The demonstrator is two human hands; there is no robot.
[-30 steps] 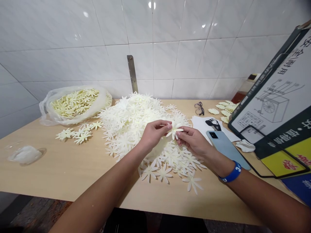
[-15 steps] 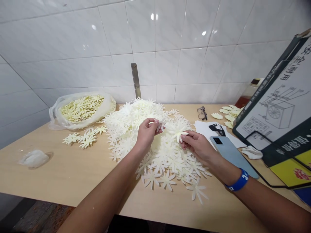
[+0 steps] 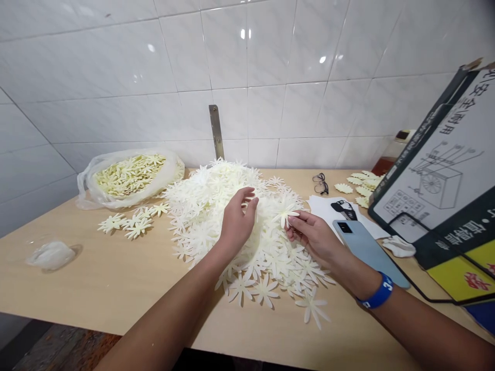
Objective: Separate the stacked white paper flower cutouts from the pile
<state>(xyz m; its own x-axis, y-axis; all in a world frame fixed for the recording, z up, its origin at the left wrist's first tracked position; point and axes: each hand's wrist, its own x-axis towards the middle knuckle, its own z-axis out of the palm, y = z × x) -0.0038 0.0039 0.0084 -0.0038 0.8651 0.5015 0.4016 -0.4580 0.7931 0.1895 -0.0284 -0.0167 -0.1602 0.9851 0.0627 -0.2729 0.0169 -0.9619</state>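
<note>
A big heap of pale, flower-shaped cutouts [image 3: 204, 206] with long narrow petals covers the middle of the table. Over the heap, my left hand [image 3: 238, 219] is open, thumb and fingers apart, with nothing visible in it. My right hand [image 3: 311, 232], wearing a blue wristband [image 3: 377, 292], pinches a slightly yellower flower cutout [image 3: 285, 214] by one side between thumb and fingers. A few single cutouts [image 3: 311, 307] lie at the heap's near edge.
A plastic bag [image 3: 87, 183] of yellowish cutouts stands at the back left, loose ones [image 3: 135, 224] before it. A clear plastic bundle [image 3: 52, 255] lies at far left. On the right are glasses [image 3: 320, 183], a phone [image 3: 369, 252], a cable and a large printed box [image 3: 436, 175].
My left hand has let go of the white cutout it was pinching, and its fingers have spread. The right hand keeps its cutout in nearly the same place.
</note>
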